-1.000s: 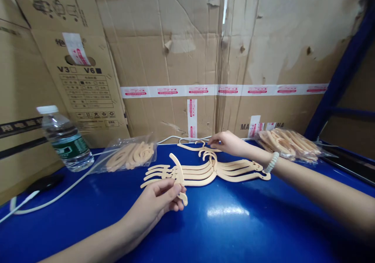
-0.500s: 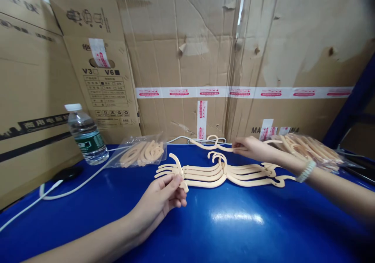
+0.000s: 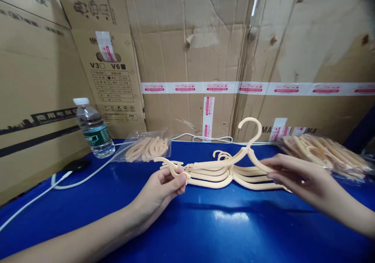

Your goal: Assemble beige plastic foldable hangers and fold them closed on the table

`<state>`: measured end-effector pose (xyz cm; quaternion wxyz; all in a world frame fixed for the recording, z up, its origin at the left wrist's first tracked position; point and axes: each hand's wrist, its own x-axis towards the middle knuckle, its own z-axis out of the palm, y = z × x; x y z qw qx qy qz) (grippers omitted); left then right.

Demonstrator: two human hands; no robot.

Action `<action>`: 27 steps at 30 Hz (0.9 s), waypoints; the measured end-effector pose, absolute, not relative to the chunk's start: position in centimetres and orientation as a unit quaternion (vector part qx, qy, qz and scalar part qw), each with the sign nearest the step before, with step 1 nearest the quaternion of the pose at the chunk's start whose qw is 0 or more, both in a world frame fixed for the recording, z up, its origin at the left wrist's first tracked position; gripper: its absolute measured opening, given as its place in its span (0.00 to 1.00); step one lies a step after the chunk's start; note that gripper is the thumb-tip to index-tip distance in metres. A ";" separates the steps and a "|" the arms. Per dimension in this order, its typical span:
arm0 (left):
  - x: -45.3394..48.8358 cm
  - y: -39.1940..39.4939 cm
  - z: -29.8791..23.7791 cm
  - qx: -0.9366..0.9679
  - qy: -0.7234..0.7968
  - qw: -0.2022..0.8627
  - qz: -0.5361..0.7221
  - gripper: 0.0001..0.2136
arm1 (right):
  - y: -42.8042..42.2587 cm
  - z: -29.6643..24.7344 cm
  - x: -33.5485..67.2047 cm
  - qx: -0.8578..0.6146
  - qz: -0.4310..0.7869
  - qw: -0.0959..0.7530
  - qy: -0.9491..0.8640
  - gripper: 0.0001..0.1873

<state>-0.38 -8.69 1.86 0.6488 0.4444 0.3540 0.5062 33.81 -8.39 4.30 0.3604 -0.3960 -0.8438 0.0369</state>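
A beige hanger [image 3: 252,156] with its hook upward is raised above the blue table. My right hand [image 3: 301,179] is closed around its right arm. At the left, my left hand [image 3: 166,186] pinches a small curved beige hanger piece [image 3: 165,161] between thumb and fingers, close to the left end of the raised hanger. Whether the piece and that end touch, I cannot tell. Several folding-style beige hangers [image 3: 212,183] lie side by side on the table behind and below the raised one, their hooks pointing to the back. Part of them is hidden by my hands.
Clear plastic bags of beige hanger parts lie at the back: a small bag [image 3: 146,147] on the left, a larger bag [image 3: 325,153] on the right. A water bottle [image 3: 96,132], a black device [image 3: 76,165] and a white cable [image 3: 80,185] are at left. Cardboard [image 3: 187,59] walls the back.
My right hand has brought the hanger from the back of the table forward and up over the row. My left hand's curved piece has tipped leftward. The view has shifted slightly.
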 end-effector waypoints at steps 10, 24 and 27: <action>-0.1 -9.2 2.6 0.394 0.334 0.709 0.480 0.13 | -9.6 2.7 33.6 -0.382 0.006 0.374 -0.845 0.06; 0.0 -9.9 2.6 0.407 0.315 0.726 0.456 0.10 | -9.7 1.8 33.1 -0.367 -0.040 0.370 -0.853 0.06; 0.0 -9.9 2.7 0.410 0.311 0.727 0.454 0.10 | -9.9 1.9 33.0 -0.370 -0.043 0.370 -0.851 0.05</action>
